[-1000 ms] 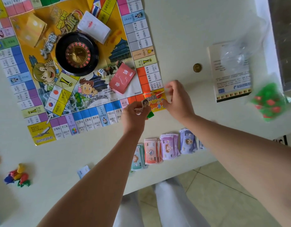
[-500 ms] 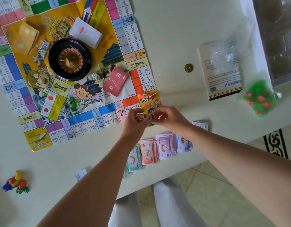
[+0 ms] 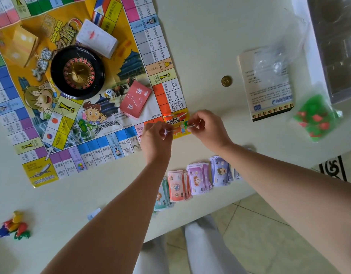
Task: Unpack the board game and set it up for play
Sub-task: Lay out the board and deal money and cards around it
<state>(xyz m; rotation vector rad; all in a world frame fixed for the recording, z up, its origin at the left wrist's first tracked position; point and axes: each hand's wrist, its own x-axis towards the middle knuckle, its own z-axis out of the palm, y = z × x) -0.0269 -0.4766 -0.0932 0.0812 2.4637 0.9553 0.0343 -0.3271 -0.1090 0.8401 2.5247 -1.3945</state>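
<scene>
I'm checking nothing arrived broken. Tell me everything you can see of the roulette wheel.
The roulette wheel is a round black plastic-looking bowl with a red-and-black ring and a gold centre. It lies flat on the game board, no damage visible. A white card stack sits close to its upper-right rim, a white die near its lower right.

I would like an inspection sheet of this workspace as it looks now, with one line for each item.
Surface: pale table; game board spread flat at the left.
Job's things: roulette wheel, dice, red card stack and white card stack on the board; play money stacks in a row at the near edge; coloured pawns at the near left.
Clutter: coin; leaflet partly under a clear bag; bag of green and red pieces.
Grips: left hand pinches a small pale piece; right hand pinches a small green piece.
Cables: nothing seen.
Surroundings: tiled floor; the person's legs.
</scene>
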